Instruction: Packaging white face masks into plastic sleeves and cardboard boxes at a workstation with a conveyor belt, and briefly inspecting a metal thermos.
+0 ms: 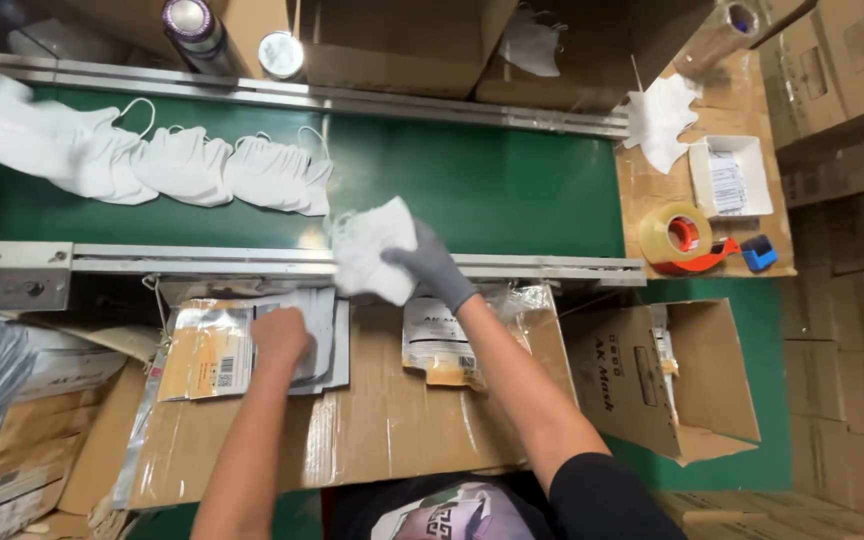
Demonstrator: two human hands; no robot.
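Observation:
My right hand [430,265], in a grey glove, grips a stack of white face masks [372,248] over the metal rail at the near edge of the green conveyor belt [472,180]. My bare left hand [280,335] rests, fingers curled, on a pile of flat foil-and-paper pouches [214,350] lying on the cardboard-covered worktop [382,420]. Several more white masks [182,165] lie overlapping in a row on the belt to the left. Another pouch [437,345] lies just right of my right forearm.
A roll of clear tape on a red dispenser [680,238] and a small white box [730,178] sit on a side shelf at right. An open cardboard carton [667,375] stands lower right. Cardboard boxes [402,40] and two cylinders [197,30] line the far side.

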